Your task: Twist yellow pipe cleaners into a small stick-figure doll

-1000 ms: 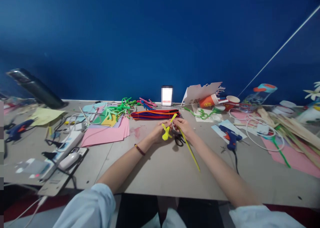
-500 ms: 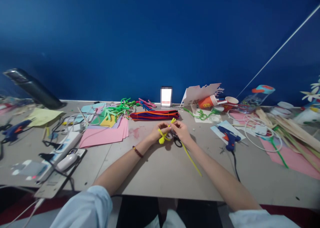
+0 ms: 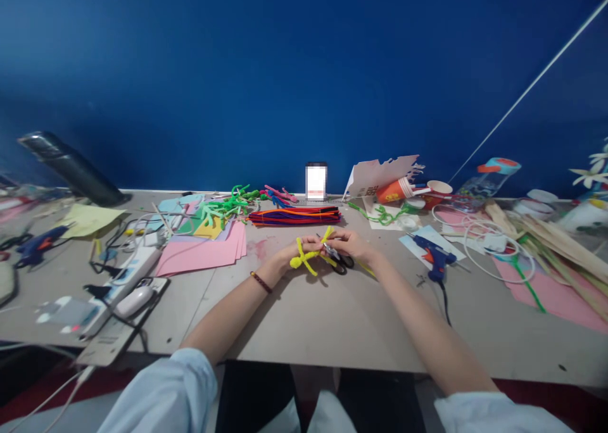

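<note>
A small yellow pipe-cleaner figure [image 3: 297, 261] with a round knob and crossed limbs is pinched in the fingers of my left hand [image 3: 289, 253], above the table. Opposite it, my right hand [image 3: 357, 245] is closed around small scissors [image 3: 342, 263] with black handles. Their metal part lies between the two hands, beside the figure. An upright yellow end [image 3: 327, 233] stands at the fingertips of both hands. From under my right hand a yellow pipe-cleaner tail [image 3: 367, 269] comes out. The fingers partly hide the blades and the twisted joint.
Bundled pipe cleaners [image 3: 294, 216] lie ahead, in front of a lit phone [image 3: 316, 181]. Pink paper sheets [image 3: 199, 256] and a power strip [image 3: 124, 284] are at left. To the right lie a blue glue gun [image 3: 436, 257], paper cups [image 3: 396, 191] and a white cable [image 3: 508, 280].
The yellow figure has turned, with its limbs now spread out. The scissors show more plainly beneath my right hand, whose fingers have straightened leftward. Less of the long yellow tail shows.
</note>
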`<state>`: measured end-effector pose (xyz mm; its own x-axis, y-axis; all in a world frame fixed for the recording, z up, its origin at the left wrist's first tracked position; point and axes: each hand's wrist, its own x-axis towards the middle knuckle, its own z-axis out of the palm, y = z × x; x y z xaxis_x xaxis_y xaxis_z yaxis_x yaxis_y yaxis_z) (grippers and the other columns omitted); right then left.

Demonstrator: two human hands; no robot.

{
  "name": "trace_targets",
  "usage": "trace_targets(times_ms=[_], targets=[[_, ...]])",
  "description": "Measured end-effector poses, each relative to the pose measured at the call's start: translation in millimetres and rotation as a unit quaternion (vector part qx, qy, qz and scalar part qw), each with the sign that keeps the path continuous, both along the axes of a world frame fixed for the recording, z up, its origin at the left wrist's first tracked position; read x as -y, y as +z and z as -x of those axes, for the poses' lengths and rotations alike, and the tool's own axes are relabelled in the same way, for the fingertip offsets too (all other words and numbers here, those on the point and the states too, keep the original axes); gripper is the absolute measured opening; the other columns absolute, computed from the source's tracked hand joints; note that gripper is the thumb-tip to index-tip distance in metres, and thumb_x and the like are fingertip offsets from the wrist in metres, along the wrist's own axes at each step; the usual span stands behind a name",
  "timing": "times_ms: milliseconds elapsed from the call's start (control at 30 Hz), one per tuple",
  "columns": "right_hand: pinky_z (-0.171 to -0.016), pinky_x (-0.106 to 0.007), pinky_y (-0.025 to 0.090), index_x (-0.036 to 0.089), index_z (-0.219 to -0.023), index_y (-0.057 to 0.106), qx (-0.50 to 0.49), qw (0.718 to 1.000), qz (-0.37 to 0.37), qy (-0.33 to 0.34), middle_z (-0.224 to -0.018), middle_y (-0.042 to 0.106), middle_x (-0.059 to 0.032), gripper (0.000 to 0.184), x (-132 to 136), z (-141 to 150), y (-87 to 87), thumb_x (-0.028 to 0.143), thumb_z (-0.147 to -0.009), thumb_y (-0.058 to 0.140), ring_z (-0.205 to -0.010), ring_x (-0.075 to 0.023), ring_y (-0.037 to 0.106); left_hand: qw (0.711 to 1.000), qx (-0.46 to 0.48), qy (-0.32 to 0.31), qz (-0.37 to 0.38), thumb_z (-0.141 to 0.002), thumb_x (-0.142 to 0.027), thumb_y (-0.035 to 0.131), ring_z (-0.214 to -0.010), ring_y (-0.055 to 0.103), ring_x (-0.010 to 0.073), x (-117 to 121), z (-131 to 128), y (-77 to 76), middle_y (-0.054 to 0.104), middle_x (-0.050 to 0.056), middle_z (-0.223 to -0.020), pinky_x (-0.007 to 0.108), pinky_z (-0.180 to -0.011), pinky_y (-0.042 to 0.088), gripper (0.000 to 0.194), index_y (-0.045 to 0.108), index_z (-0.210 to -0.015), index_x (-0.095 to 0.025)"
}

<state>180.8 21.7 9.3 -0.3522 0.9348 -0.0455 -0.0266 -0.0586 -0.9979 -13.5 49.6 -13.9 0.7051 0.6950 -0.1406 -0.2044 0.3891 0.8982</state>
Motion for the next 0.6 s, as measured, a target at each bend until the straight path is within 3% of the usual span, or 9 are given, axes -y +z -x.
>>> trace_targets(times_ms=[100,200,300,400,500,600], targets=[[-0.04,-0.02,0.023,0.015,-0.087,0.073,-0.035,0.998,0.039,0.032,-0.065,0.07,-0.0024,0.036,1,2,-4.3,0.044,-0.066,0.076,-0.04,-0.0046,0.04,0.999,0.022,-0.045,-0.014,-0.062,-0.038,0.083,-0.069,0.062,0.0173,1,-2,-4.5,0.068,0.01,-0.075,0.03,-0.069,0.046,0.03,0.069,-0.071,-0.013],[-0.039,-0.019,0.022,0.014,-0.076,0.069,-0.067,0.995,0.058,0.047,-0.065,0.07,-0.0042,0.034,1,6,-9.3,0.046,-0.065,0.076,-0.043,-0.0055,0.046,0.997,0.042,-0.06,-0.026,-0.062,-0.041,0.083,-0.071,0.062,0.0176,1,-6,-10.7,0.067,0.009,-0.074,0.031,-0.074,0.046,0.032,0.068,-0.068,-0.013],[-0.04,-0.018,0.025,0.015,-0.071,0.065,-0.083,0.993,0.077,0.014,-0.061,0.068,-0.003,0.035,0,10,-13.6,0.046,-0.063,0.078,-0.046,-0.0071,0.052,0.998,0.048,-0.04,0.008,-0.064,-0.038,0.081,-0.068,0.061,0.0158,1,-10,-13.3,0.066,0.008,-0.07,0.03,-0.074,0.046,0.029,0.068,-0.069,-0.012],[-0.039,-0.017,0.022,0.015,-0.072,0.064,-0.089,0.991,0.078,-0.058,-0.054,0.062,0.0019,0.038,-3,13,-15.3,0.047,-0.058,0.08,-0.041,-0.0046,0.045,0.997,0.055,-0.018,0.059,-0.071,-0.036,0.073,-0.071,0.063,0.0181,2,-14,-10.3,0.069,0.011,-0.08,0.032,-0.073,0.048,0.027,0.07,-0.079,-0.011],[-0.038,-0.018,0.019,0.017,-0.07,0.061,-0.082,0.985,0.057,-0.139,-0.048,0.055,0.0055,0.042,-7,15,-14.1,0.049,-0.053,0.081,-0.037,-0.0041,0.037,0.993,0.057,0.045,0.097,-0.075,-0.039,0.064,-0.072,0.064,0.0217,1,-17,-6.0,0.07,0.013,-0.084,0.034,-0.067,0.049,0.029,0.069,-0.085,-0.012],[-0.038,-0.021,0.018,0.02,-0.068,0.056,-0.051,0.975,0.02,-0.215,-0.04,0.045,0.0087,0.043,-10,14,-12.8,0.053,-0.053,0.08,-0.036,-0.0056,0.031,0.978,0.035,0.197,0.058,-0.083,-0.047,0.051,-0.075,0.064,0.0224,-2,-18,-3.4,0.068,0.011,-0.083,0.035,-0.066,0.05,0.035,0.066,-0.085,-0.015]])
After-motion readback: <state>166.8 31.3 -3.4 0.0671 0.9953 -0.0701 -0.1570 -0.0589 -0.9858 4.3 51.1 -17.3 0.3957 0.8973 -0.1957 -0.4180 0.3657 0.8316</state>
